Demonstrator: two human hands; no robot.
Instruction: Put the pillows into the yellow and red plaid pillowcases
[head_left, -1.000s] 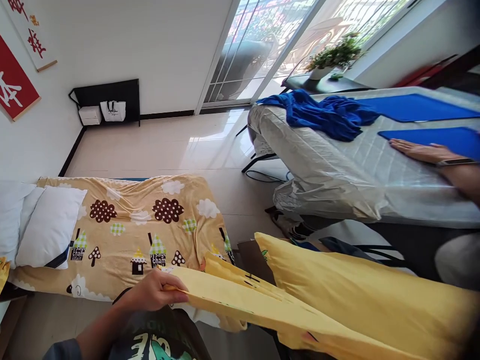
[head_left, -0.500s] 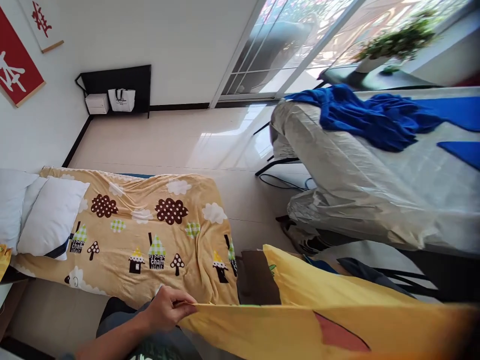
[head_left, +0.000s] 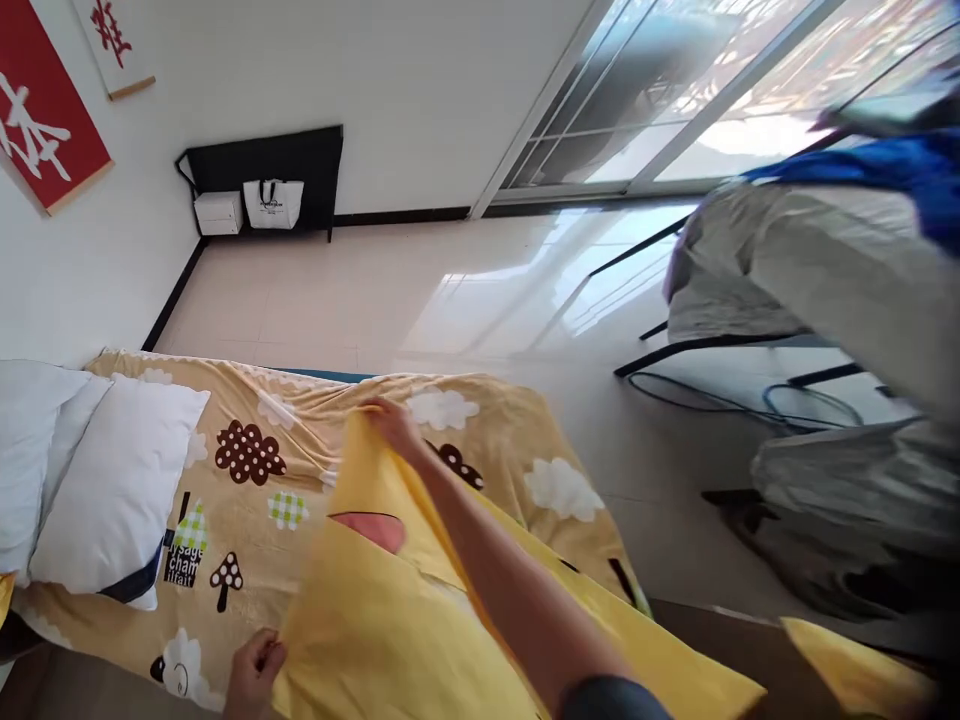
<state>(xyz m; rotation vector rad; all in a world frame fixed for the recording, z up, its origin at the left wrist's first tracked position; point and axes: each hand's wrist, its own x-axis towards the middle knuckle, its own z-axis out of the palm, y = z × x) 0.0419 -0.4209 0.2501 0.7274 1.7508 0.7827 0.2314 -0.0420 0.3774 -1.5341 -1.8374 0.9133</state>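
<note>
A yellow cloth [head_left: 390,620] with a reddish patch stretches between my hands over the bed; I cannot make out what kind of bedding it is. My left hand [head_left: 253,668] is closed on its near left corner, by the bed's front edge. Farther across the mattress, my right hand [head_left: 388,425] grips another corner, with the forearm crossing above the fabric. Beneath lies a tan blanket [head_left: 247,530] printed with clouds, mushrooms and a sheep. The cloth trails toward the lower right, covering much of the blanket's near right part.
White pillows [head_left: 120,480] lie at the bed's left end. To the right, a grey cover [head_left: 825,250] drapes over a frame with thin black legs, a cable [head_left: 690,400] on the floor below. A white bag [head_left: 274,203] and a white box [head_left: 219,212] stand by the back wall.
The yellow cloth has moved left, from the lower right onto the bed. My right hand has come into view holding its far corner. The camera has turned left.
</note>
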